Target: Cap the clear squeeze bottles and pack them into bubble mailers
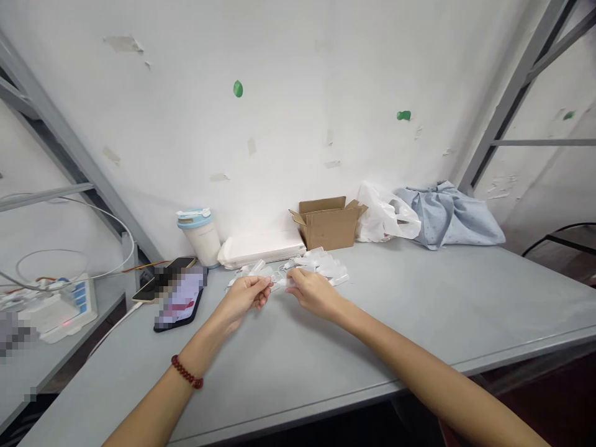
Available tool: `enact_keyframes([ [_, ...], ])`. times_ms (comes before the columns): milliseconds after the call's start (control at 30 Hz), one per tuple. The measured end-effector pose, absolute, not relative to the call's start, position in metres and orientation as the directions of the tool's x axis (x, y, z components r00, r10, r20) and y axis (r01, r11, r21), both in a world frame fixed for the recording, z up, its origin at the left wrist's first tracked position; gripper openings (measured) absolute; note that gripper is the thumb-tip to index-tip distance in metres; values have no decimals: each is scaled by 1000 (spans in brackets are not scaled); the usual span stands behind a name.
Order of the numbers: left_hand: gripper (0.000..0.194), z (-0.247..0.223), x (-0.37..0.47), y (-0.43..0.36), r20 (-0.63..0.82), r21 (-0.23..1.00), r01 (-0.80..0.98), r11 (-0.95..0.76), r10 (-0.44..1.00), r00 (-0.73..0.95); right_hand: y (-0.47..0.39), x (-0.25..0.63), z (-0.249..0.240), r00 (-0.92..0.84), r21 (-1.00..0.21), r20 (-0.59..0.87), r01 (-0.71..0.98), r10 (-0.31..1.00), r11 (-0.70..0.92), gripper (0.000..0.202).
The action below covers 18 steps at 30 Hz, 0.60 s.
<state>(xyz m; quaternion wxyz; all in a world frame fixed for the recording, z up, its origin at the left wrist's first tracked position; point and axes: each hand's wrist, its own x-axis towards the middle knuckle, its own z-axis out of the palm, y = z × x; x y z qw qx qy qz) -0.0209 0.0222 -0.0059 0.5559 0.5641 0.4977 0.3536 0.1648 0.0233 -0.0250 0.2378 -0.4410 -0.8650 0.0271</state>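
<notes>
My left hand (244, 301) is closed in a pinch, thumb against fingers, at the left end of a small whitish, see-through plastic piece (282, 282). What exactly lies between those fingertips is too small to make out. From the other side, my right hand (311, 292) grips the same piece, its fingers curled over the right end. Just behind both hands, a loose heap of similar clear plastic pieces (331, 267) lies on the grey table (298, 372). More of them (258, 268) show behind my left hand.
Along the wall stand a lidded cup (202, 242), a white flat stack (263, 248), an open cardboard box (331, 226), a white plastic bag (384, 217) and a blue cloth (454, 217). Two phones (184, 304) lie left, near a power strip (69, 310) with cables.
</notes>
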Motion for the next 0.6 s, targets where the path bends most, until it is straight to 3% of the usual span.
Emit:
enact_keyframes([
  [233,34,-10,-19,22,-162,972,205,116,961,223,23,163,-26,-543,-184,390,746,744,641,9],
  [467,31,-27,-1,16,173,908,371,-194,981,91,22,162,-30,-596,-32,386,754,704,656,6],
  [600,31,-30,4,10,217,884,402,-238,971,99,24,165,-32,-598,-66,397,739,697,671,6],
])
